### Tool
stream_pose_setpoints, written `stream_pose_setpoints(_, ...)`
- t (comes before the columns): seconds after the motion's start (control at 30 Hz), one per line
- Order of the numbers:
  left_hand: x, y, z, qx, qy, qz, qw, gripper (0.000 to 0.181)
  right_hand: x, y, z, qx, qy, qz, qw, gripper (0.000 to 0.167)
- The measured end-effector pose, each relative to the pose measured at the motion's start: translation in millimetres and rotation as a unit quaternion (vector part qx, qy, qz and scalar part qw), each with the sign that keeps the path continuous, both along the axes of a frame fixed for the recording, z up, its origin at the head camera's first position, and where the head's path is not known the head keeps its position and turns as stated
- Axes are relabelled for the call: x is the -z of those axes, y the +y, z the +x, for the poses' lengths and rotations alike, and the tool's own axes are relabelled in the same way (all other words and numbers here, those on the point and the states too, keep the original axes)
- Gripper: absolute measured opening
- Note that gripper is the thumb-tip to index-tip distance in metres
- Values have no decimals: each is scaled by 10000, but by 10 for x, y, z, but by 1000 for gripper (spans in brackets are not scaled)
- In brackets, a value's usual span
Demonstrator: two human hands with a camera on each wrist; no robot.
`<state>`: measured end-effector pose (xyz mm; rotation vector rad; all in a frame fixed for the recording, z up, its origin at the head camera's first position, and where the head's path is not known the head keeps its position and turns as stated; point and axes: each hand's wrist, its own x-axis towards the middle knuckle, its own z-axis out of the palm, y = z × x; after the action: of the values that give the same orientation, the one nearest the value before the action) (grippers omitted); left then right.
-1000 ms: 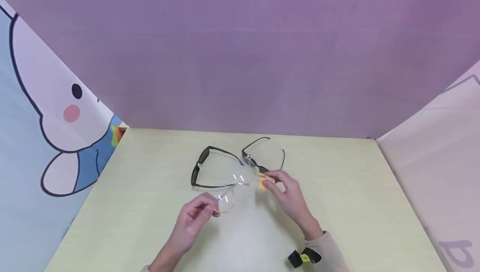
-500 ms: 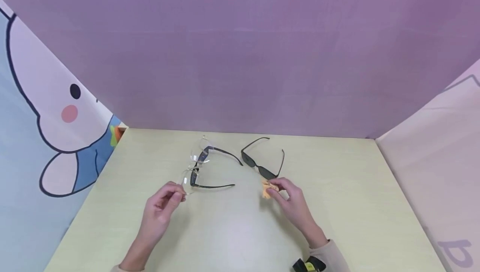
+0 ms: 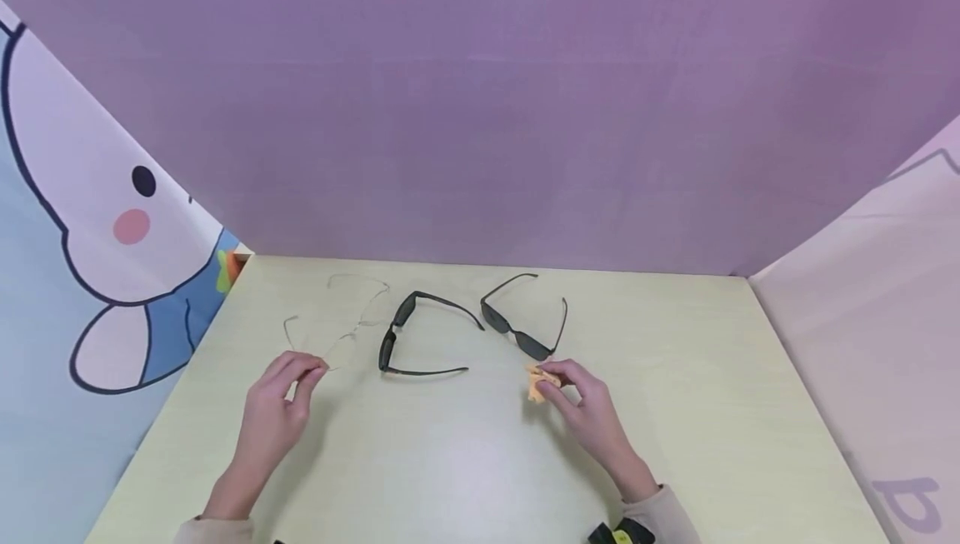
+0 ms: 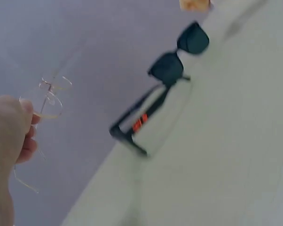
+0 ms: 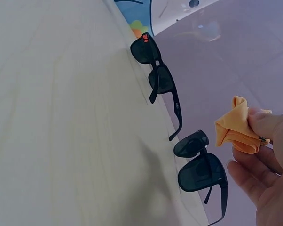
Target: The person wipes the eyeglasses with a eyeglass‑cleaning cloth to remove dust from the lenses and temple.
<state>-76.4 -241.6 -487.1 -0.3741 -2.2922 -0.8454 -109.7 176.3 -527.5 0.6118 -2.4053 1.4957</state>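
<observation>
Thin-framed clear eyeglasses [image 3: 362, 323] are pinched at one lens rim by my left hand [image 3: 276, 409], at the left of the table. In the left wrist view the wire eyeglasses [image 4: 51, 101] stick out past the fingertips, temples unfolded. My right hand [image 3: 592, 419] pinches a folded orange cloth [image 3: 542, 383] between thumb and fingers; the right wrist view shows the cloth [image 5: 240, 127] bunched up. Between the hands lie black sunglasses [image 3: 387, 348] with temples open to the right. A second pair of dark sunglasses [image 3: 531, 346] lies just beyond the cloth, temples pointing away.
The pale table [image 3: 480, 461] ends at a purple backdrop [image 3: 480, 152] behind. A cartoon-printed curtain [image 3: 157, 277] borders the left side and a pale curtain [image 3: 885, 319] the right. A black strap device [image 3: 622, 533] sits by the right sleeve.
My left hand has carried the clear eyeglasses leftward, away from the right hand and past the black sunglasses, turning them on the way. The right hand has drawn back slightly with the cloth.
</observation>
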Motion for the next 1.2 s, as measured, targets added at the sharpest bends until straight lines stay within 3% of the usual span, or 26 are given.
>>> stream_pose_setpoints(0.2,213,-139,-121,-371,179,-311,9987,26,1,-8,4,-121,194,-4,9997,27)
stream_pose_setpoints(0.53,485,-214,-196,-707,-420,-373,9959,9,18,-3,30,-179,24,-95,9998,25)
stream_pose_setpoints(0.97,564,-175,-127,-849,-1029,-576,9894,16,37,-5,42,-152,10,-38,9999,24)
stream_pose_setpoints(1.2,549,-111,-65,-1046,-1493,-222,9830,25,39,-19,57,-155,30,-51,9999,25)
